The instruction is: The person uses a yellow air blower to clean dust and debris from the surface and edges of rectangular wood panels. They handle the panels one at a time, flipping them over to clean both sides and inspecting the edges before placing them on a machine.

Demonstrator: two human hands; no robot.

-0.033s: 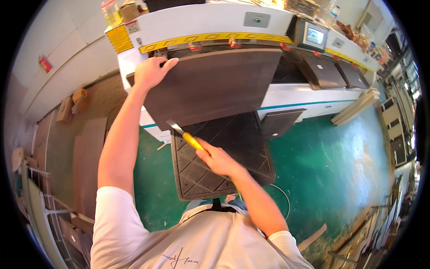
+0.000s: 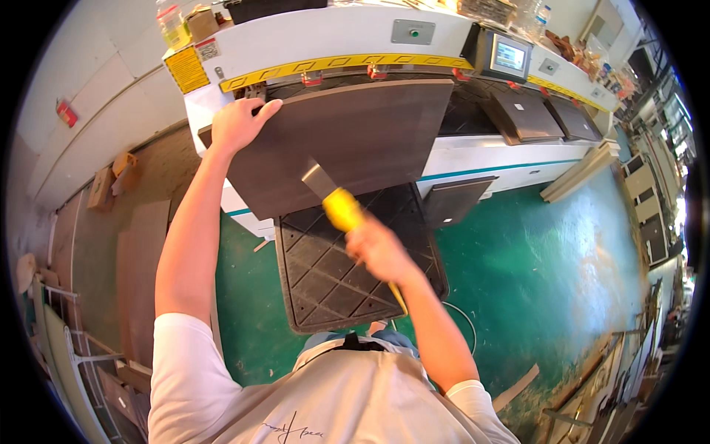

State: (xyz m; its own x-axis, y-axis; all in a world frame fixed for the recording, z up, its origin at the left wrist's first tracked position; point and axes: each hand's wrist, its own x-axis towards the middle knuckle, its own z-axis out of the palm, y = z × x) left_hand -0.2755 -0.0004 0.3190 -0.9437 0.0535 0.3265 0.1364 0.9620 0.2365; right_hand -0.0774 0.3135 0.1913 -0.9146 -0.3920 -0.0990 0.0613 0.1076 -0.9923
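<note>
A dark brown rectangular board [image 2: 347, 137] is tilted up, its broad face toward me. My left hand [image 2: 238, 126] grips its upper left corner; the thumb lies along the top edge and the other fingers are hidden behind. In my right hand [image 2: 381, 250], slightly blurred, is a scraper [image 2: 342, 209] with a yellow handle and a flat metal blade. The blade lies over the lower middle of the board's face; whether it touches I cannot tell. Below the board is a black ribbed platform [image 2: 347, 288].
Behind the board runs a white machine [image 2: 325, 41] with a yellow-striped edge, red clamps and a screen [image 2: 510, 55]. More dark panels [image 2: 525, 118] lie on its bed to the right, and another panel [image 2: 458, 201] leans below. A thin hose [image 2: 467, 318] curves over the green floor.
The scraper has moved up and right, from the board's lower left edge to over its face. My left hand keeps its hold on the corner. The whole view has shifted slightly.
</note>
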